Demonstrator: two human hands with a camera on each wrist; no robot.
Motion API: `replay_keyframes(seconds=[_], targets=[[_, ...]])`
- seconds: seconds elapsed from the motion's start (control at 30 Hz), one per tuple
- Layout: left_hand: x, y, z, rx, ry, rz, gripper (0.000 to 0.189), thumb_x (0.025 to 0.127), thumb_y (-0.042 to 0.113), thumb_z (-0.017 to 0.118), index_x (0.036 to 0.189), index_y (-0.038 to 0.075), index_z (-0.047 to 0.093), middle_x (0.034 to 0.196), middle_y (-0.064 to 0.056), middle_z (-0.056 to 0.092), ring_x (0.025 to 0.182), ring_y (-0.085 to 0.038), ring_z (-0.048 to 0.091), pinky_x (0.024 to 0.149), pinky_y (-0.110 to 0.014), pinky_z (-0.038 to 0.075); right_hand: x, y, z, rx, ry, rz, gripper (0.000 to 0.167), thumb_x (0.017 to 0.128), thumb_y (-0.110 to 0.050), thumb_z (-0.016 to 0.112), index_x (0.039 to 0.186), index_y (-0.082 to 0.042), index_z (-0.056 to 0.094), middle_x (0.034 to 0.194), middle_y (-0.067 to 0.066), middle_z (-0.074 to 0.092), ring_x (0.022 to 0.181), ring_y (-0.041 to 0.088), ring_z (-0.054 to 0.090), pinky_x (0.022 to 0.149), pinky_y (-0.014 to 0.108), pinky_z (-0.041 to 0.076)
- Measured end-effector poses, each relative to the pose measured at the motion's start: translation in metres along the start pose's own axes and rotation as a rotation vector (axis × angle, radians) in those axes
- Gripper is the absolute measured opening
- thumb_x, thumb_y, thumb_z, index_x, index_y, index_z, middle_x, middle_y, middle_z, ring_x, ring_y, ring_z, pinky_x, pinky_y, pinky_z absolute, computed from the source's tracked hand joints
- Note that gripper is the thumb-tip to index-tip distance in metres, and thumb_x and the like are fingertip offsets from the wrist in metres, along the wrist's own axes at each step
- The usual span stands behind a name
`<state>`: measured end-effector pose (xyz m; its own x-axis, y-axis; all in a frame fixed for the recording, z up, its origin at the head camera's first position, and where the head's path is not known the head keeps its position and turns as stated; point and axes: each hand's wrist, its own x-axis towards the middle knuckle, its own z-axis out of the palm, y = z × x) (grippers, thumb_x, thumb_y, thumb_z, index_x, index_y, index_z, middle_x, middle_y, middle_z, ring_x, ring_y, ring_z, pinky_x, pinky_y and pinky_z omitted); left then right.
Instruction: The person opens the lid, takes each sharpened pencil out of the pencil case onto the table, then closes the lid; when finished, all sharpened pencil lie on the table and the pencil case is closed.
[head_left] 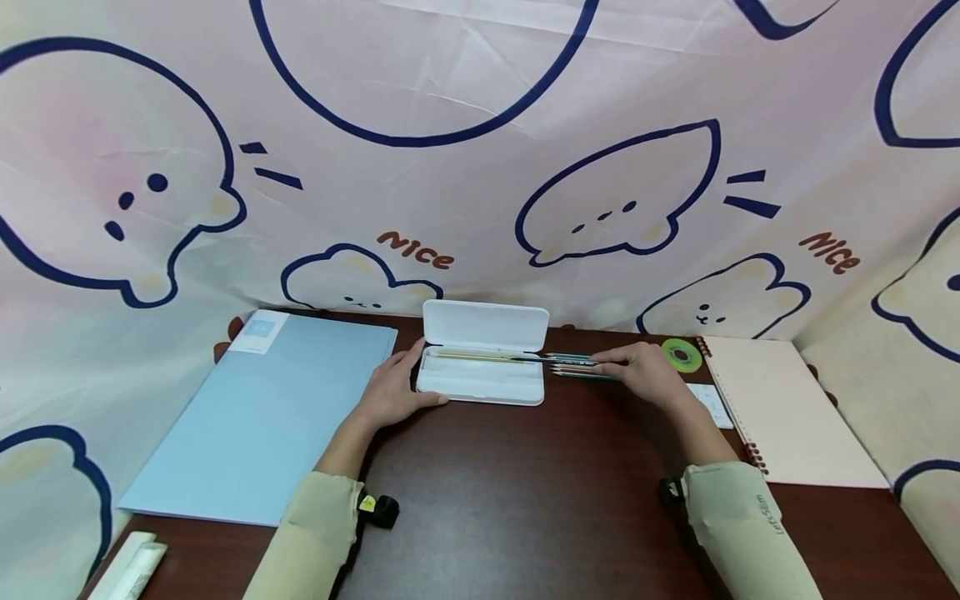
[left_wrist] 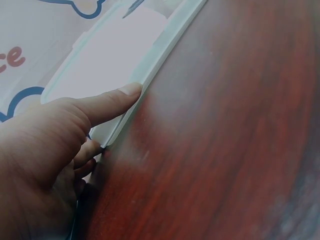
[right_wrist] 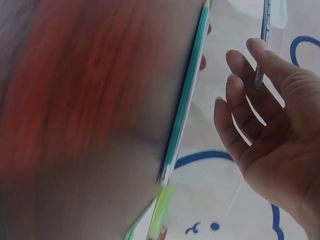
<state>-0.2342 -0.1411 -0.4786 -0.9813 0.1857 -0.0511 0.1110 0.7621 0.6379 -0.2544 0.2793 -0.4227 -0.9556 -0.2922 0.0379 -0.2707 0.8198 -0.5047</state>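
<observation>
A white pencil case (head_left: 480, 390) stands on the table with its lid (head_left: 486, 325) raised at the back. My left hand (head_left: 390, 387) grips the case's left end, its thumb on the front edge. Inside, along the back, lies a thin yellowish pencil (head_left: 472, 357). My right hand (head_left: 637, 367) pinches a dark patterned pencil (right_wrist: 266, 25) near its eraser end, and the other end reaches over the case's right side. Several more pencils (head_left: 577, 374) lie on the table beneath and beside this hand. One of them, a green pencil (right_wrist: 187, 95), shows clearly in the right wrist view.
On the left lies a large light-blue folder (head_left: 262, 417). A green roll of tape (head_left: 682, 355), a small white card (head_left: 710, 405) and a spiral notebook (head_left: 795, 408) are to the right. White packets (head_left: 131, 567) lie at the front left. A printed cloth (head_left: 480, 208) hangs behind.
</observation>
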Motion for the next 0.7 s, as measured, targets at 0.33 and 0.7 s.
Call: replay_keyframes(seconds=[0.33,0.7], targets=[[0.001,-0.001,0.0,0.002,0.008,0.011,0.11,0.082,0.049,0.082,0.165,0.021,0.016,0.16,-0.02,0.039,0.149,-0.044,0.03,0.116,-0.065,0.03,-0.02,0.027,-0.016,-0.06,-0.004,0.045,0.026,0.099,-0.023,0.067,0.12,-0.012,0.077,0.115,0.017,0.076,0.094,0.025,0.067,0.072,0.035,0.054],[0.0,-0.002,0.0,0.003,0.006,0.002,0.11,0.081,0.05,0.082,0.165,0.022,0.016,0.16,-0.019,0.039,0.15,-0.043,0.03,0.117,-0.065,0.03,-0.032,0.05,-0.022,-0.151,-0.01,0.097,0.023,0.097,-0.021,0.069,0.116,-0.011,0.079,0.111,0.018,0.076,0.095,0.029,0.062,0.078,0.045,0.052]])
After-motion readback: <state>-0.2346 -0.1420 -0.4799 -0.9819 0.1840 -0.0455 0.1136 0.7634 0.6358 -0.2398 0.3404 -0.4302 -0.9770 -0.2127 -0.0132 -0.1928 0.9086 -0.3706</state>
